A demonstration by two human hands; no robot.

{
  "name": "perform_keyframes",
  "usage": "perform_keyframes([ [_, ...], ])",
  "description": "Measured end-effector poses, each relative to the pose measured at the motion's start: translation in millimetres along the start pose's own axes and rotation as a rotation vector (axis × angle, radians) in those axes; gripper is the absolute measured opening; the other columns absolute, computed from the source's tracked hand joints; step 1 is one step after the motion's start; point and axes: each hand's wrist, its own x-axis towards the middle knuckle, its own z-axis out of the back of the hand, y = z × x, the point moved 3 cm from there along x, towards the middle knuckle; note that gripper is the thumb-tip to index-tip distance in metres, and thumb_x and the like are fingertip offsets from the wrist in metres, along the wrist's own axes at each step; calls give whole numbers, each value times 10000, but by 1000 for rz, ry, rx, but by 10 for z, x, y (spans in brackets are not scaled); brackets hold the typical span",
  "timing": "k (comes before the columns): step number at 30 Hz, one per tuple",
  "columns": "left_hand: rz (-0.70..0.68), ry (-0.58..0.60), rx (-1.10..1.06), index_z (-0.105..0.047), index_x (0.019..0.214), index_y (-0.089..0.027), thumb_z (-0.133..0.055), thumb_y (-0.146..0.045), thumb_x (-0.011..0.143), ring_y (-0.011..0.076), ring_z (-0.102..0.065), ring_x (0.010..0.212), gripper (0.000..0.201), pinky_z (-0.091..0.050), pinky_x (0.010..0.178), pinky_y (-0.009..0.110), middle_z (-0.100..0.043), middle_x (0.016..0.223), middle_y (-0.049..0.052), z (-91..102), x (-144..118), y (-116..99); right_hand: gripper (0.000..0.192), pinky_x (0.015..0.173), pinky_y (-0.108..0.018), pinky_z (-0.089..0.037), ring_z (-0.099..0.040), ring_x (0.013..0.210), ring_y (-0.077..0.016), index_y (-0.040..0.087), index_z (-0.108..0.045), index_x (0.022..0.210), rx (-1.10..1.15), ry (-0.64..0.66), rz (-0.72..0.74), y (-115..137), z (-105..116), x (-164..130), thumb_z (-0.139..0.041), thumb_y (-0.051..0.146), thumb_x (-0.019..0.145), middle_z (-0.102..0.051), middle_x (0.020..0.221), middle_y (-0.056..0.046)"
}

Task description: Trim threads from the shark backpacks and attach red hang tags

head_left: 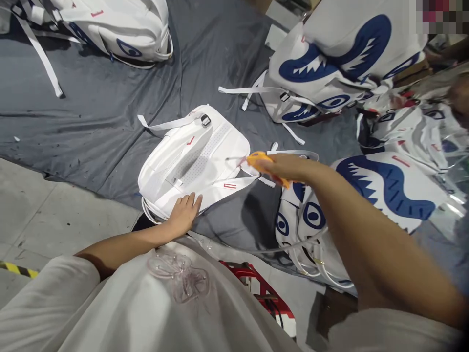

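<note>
A white backpack lies back-side up on a grey sheet, its straps spread out. My left hand rests flat on its near edge, fingers together. My right hand grips a small orange cutter just right of the backpack, its tip pointing at a strap near the bag's right side.
More white backpacks with blue eye-and-teeth prints lie around: one at the top left, a pile at the top right, one below my right arm. Bare concrete floor is at the left. A red frame stands near my body.
</note>
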Motion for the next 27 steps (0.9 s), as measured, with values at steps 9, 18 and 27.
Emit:
perform_keyframes([
  [9,758,174,-1415,-588,1186,-161,-402,-409,980,212,-694,737,372,-546,661,306,-737,918,123,-56,258,475,501,554,-259,-384,-439,446,-107,221,-430,609,351,244,141,-379,-175,-350,-293,521,986,-477,460,1],
  [18,914,291,-1443,-574,1111,-126,-348,-399,1005,180,-633,575,370,-510,538,283,-723,788,134,-89,382,631,315,433,-228,-372,-423,389,-97,199,-464,781,496,140,64,-524,-634,-470,-364,404,1000,-460,504,50],
  [27,362,20,-285,-319,1519,-313,-543,-337,929,357,-479,1174,631,-413,938,482,-497,1286,180,-11,203,-8,299,539,-266,-402,-514,496,-140,183,-566,954,229,-173,-55,-459,-546,-585,-402,430,991,-589,654,-19],
])
